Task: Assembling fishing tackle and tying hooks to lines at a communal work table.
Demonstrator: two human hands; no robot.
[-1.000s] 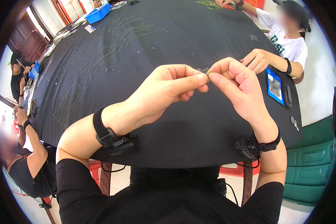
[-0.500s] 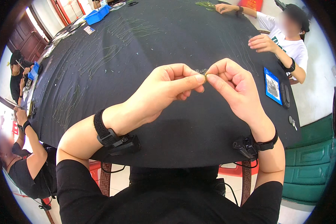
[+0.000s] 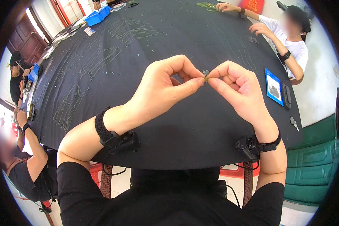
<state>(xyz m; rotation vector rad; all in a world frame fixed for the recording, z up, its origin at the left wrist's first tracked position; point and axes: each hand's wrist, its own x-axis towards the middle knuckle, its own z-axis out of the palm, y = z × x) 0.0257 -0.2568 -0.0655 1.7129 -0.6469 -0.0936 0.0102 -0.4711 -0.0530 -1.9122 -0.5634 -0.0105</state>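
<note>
Above the dark tablecloth, my left hand (image 3: 164, 83) and my right hand (image 3: 238, 83) meet fingertip to fingertip. Each is closed in a pinch of thumb and forefinger. A tiny yellowish bit shows between the tips; it is too small to name. Just behind the fingertips a small grey, wiry tangle (image 3: 206, 72) is visible; I cannot tell whether the hands hold it or it lies on the cloth. Both wrists wear black straps with small black devices.
Thin green line strands (image 3: 133, 31) lie spread over the dark tablecloth (image 3: 169, 139). To the right are a blue packet (image 3: 274, 87), a black case (image 3: 286, 96) and a small metal piece (image 3: 294, 123). A blue tray (image 3: 97, 16) stands far left. Other people work around the table.
My left fingers have shifted, the forefinger now coming down onto the thumb tip. More of the wiry tangle shows behind the fingertips. The person at the right has drawn a hand back, farther from me.
</note>
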